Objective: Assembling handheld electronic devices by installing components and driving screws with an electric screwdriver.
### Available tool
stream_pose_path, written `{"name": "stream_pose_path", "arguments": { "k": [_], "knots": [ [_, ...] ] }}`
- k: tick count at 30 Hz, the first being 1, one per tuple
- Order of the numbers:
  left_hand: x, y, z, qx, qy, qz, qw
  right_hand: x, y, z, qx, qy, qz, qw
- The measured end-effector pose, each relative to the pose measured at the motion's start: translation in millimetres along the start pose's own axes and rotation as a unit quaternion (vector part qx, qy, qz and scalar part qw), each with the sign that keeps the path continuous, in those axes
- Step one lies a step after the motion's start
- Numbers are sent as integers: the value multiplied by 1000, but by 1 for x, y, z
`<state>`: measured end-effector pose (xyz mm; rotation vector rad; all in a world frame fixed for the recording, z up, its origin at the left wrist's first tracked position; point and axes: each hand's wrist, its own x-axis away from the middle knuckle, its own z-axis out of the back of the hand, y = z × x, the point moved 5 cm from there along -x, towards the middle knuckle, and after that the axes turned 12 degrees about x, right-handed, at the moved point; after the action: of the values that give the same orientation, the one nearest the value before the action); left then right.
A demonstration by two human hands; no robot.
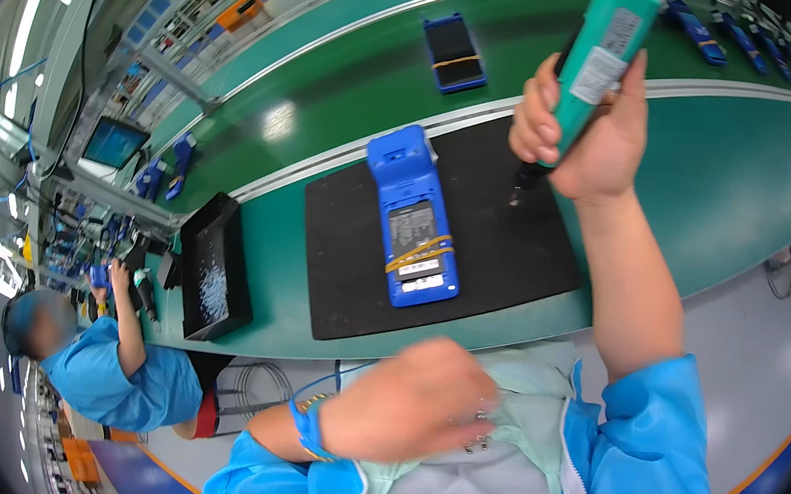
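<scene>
My right hand (588,137) is wrapped round a teal electric screwdriver (600,61), its dark tip pointing down over the right part of a black mat (338,284). On the mat lies a blue handheld payment terminal (413,220), back side up, with yellow rubber bands (419,256) around its lower part. My left hand (427,397), blurred by motion, is in front of my body below the bench edge. Its fingers are closed, and small metal screws (480,432) show at the fingertips.
Left of the mat stands a black tray (235,282) with many small pale-blue pieces. Beyond the bench edge runs a green conveyor (324,107) carrying a dark-faced blue unit (455,54) and other blue devices (698,33). A co-worker (124,362) in blue works at the left.
</scene>
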<state>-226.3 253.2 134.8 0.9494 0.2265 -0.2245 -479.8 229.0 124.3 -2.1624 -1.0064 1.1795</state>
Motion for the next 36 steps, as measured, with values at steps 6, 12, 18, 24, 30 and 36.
{"name": "stream_pose_path", "arguments": {
  "k": [6, 12, 18, 24, 30, 36],
  "knots": [
    [-22, 80, -57, -293, 88, -342, 888, 0, -3, 2, 35, -19, -2, 999],
    [26, 66, 4, -178, 25, -476, 861, -4, -2, -2, -10, -16, 3, 1000],
    [-4, -51, 25, -325, 261, 152, 896, 2, 0, 4, 45, -2, 48, 998],
    [2, -91, 14, -341, 226, 350, 843, 10, -8, 2, 221, 91, 110, 965],
    [11, -79, 66, -95, 219, 455, 858, 10, -8, 8, 172, 107, 103, 974],
    [56, -110, 121, 387, 268, 357, 807, 10, -8, 16, 138, 72, 121, 980]
  ]
}}
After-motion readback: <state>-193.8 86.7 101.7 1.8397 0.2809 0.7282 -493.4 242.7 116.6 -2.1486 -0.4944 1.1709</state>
